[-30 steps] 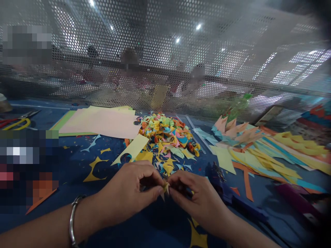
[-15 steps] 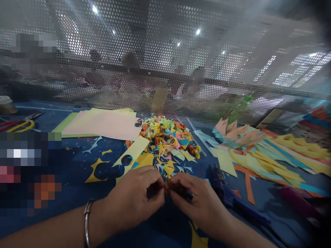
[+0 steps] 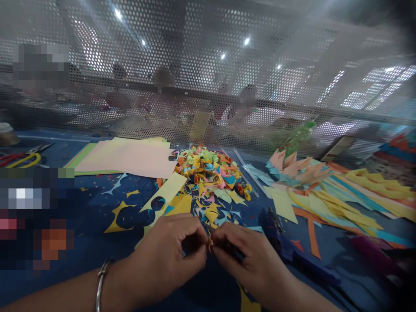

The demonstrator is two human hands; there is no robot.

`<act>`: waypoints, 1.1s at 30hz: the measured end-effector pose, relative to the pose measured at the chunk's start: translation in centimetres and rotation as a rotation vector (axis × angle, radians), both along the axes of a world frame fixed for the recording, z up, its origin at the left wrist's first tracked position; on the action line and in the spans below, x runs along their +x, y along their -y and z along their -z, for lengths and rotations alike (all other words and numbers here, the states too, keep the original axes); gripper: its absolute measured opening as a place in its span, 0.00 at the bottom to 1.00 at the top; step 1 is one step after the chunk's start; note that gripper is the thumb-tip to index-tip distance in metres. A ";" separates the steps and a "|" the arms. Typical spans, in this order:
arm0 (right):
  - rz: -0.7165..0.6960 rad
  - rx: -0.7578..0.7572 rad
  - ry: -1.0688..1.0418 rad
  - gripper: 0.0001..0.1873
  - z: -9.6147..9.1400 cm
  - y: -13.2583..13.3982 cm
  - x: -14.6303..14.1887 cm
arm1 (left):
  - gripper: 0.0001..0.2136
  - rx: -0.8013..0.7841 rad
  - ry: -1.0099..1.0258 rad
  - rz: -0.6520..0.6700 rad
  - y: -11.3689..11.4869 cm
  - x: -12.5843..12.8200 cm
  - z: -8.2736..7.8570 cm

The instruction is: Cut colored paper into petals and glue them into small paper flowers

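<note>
My left hand (image 3: 169,255) and my right hand (image 3: 242,255) meet low in the middle of the view, fingertips pinched together. Between them sits a small yellow paper piece (image 3: 209,245), mostly hidden by the fingers. A metal bangle (image 3: 100,284) circles my left wrist. Just beyond the hands lies a heap of coloured paper scraps (image 3: 209,173) on the blue table (image 3: 91,234).
Pink and yellow paper sheets (image 3: 126,158) lie at the back left, with scissors (image 3: 22,158) farther left. Long cut strips and pointed shapes (image 3: 334,195) cover the right. A dark blue tool (image 3: 282,242) lies right of my hand. A perforated metal screen (image 3: 208,86) closes the back.
Both hands have stayed pinched together and drifted slightly down. The yellow piece showed more a second ago; now the fingers cover most of it.
</note>
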State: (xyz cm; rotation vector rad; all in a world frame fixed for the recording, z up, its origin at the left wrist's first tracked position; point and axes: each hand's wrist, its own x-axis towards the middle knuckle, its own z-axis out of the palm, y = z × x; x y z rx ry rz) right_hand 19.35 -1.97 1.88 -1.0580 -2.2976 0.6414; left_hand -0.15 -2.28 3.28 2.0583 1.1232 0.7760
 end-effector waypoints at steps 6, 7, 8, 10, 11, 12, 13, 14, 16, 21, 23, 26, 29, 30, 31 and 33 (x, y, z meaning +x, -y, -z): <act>-0.032 -0.007 0.045 0.06 -0.1 -0.1 -0.2 | 0.04 -0.008 -0.049 -0.004 0.1 -0.1 0.0; -0.036 -0.016 0.049 0.06 -0.2 -0.1 -0.3 | 0.04 -0.037 -0.041 -0.015 0.1 -0.1 0.0; -0.040 -0.021 0.049 0.06 -0.2 -0.1 -0.3 | 0.04 -0.065 -0.026 -0.025 0.1 -0.1 0.0; -0.048 -0.022 0.047 0.05 -0.1 0.0 -0.2 | 0.04 -0.094 0.009 -0.040 0.1 0.0 0.1; -0.052 -0.019 0.049 0.05 -0.1 0.0 -0.2 | 0.04 -0.096 0.019 -0.048 0.1 0.1 0.2; -0.056 -0.018 0.056 0.04 -0.1 0.1 -0.2 | 0.04 -0.098 0.026 -0.053 0.1 0.2 0.3; -0.062 -0.020 0.067 0.04 -0.1 0.1 -0.1 | 0.04 -0.103 0.029 -0.059 0.1 0.2 0.4; -0.066 -0.021 0.076 0.04 -0.1 0.1 -0.1 | 0.04 -0.111 0.032 -0.065 0.1 0.3 0.5; -0.066 -0.021 0.087 0.05 -0.2 0.1 -0.1 | 0.04 -0.130 0.043 -0.074 0.1 0.3 0.6; -0.038 0.005 0.098 0.05 -0.5 0.2 -0.3 | 0.04 -0.029 0.054 -0.104 0.4 0.3 0.6; -0.046 0.010 0.112 0.05 -0.3 0.3 -0.3 | 0.04 0.014 0.038 -0.095 0.4 0.3 0.5; -0.063 0.004 0.131 0.06 0.1 0.4 -0.3 | 0.05 0.036 0.011 -0.072 0.5 0.4 0.7; -0.074 -0.033 0.167 0.06 0.4 0.5 -0.2 | 0.05 -0.008 -0.019 -0.045 0.5 0.4 1.0; -0.084 -0.052 0.178 0.06 0.4 0.5 -0.2 | 0.04 -0.044 -0.026 -0.036 0.5 0.4 1.1; -0.096 -0.071 0.184 0.07 0.3 0.5 -0.3 | 0.04 -0.082 -0.030 -0.026 0.5 0.4 1.2; -0.117 -0.097 0.181 0.07 0.0 0.5 -0.4 | 0.03 -0.141 -0.018 -0.011 0.4 0.3 1.4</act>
